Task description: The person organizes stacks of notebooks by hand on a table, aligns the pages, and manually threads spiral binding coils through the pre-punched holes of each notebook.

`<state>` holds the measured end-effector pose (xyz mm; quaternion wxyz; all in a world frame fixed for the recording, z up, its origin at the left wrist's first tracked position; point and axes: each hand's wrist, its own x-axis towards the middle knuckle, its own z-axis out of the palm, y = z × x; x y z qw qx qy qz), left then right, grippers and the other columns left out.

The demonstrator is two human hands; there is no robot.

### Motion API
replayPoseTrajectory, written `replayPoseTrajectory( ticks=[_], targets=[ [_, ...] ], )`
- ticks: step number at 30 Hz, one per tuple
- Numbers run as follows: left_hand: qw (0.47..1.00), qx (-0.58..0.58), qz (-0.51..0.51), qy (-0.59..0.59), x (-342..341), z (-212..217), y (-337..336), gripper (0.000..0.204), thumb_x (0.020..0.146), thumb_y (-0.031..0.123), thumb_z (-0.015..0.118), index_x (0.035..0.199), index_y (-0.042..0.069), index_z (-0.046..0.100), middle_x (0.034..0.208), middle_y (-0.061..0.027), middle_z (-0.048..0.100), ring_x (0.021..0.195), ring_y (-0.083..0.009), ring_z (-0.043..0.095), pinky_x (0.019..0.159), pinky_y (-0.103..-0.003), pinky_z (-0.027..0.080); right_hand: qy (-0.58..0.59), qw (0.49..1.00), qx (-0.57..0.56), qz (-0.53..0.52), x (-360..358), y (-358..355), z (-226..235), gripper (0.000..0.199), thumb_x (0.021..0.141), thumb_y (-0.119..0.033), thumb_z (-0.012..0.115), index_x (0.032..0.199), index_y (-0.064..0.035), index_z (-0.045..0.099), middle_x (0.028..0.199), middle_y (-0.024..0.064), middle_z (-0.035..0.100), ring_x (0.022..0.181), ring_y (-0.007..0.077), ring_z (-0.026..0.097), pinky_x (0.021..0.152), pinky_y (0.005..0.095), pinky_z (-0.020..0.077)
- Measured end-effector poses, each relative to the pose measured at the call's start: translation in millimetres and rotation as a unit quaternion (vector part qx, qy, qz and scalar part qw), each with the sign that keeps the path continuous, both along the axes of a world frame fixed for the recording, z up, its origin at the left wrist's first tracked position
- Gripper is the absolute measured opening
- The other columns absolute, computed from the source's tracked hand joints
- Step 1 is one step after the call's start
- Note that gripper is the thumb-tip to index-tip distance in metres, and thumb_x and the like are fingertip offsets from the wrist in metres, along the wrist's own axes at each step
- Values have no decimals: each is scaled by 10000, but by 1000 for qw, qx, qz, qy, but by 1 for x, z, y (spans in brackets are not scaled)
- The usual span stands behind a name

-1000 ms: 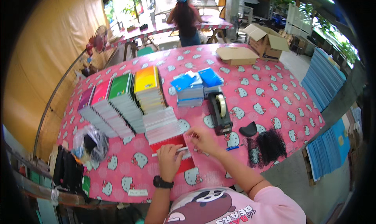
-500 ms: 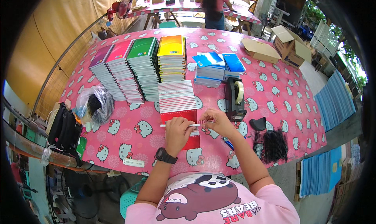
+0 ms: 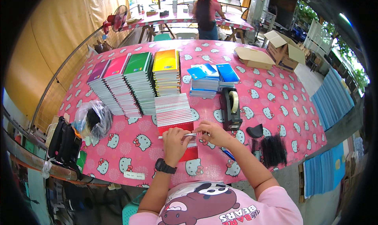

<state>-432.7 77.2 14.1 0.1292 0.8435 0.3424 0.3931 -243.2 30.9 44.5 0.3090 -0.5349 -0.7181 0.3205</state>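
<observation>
My left hand [image 3: 175, 143] is closed round a notebook [image 3: 190, 134], held so that its thin white page edge shows. My right hand [image 3: 212, 134] is at the notebook's right end, its thumb and fingers pinched together on what looks like a small dark binding coil [image 3: 203, 133], mostly hidden by the fingers. Beneath my hands lie red-covered notebooks [image 3: 190, 154]. Just beyond them, a leaning row of spiral notebooks [image 3: 173, 109] shows white edges and red coils. A black tape dispenser [image 3: 231, 113] stands beyond my right hand.
Purple, pink, green and yellow notebook stacks [image 3: 167, 61] stand far left of centre, blue booklets [image 3: 204, 83] beside them. Black coils [image 3: 274, 151] and a pen [image 3: 227, 153] lie right. A plastic bag [image 3: 94, 118] and black bag [image 3: 63, 140] sit left; cartons [image 3: 285, 54] far right.
The view has tilted up, so the table sits lower in the picture. My right fingers have shifted slightly against the notebook's end; my left hand keeps its hold.
</observation>
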Motion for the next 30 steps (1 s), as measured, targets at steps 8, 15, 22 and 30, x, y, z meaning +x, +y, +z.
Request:
replayPoseTrajectory(
  ticks=[8,15,22,30],
  targets=[
    [998,-13,-59,-7,13,6,11,169,680,163,718,822,91,662,792,-71,618,803,-258,564,733,-378,392,51,998,18,-16,12,3,9,254,708,18,564,942,-59,626,907,118,545,876,284,561,742,376,466],
    [995,-71,-46,57,9,-9,27,182,745,219,694,840,76,634,812,-50,606,828,-236,540,819,-380,332,-16,987,143,63,18,31,-22,201,674,-20,653,873,-46,639,899,103,586,862,284,581,721,370,475],
    [995,-43,-66,61,2,-9,29,184,751,201,688,872,79,621,838,-54,597,860,-233,535,823,-380,327,-104,989,-6,109,12,19,-1,254,707,-114,669,941,-26,628,965,137,616,872,292,601,722,387,475],
    [996,10,-46,74,12,4,9,181,738,182,691,890,107,627,862,-36,588,875,-212,530,816,-380,331,-59,996,64,32,17,13,-11,389,784,-158,611,1151,-54,535,904,140,628,861,321,607,739,407,471]
  ],
)
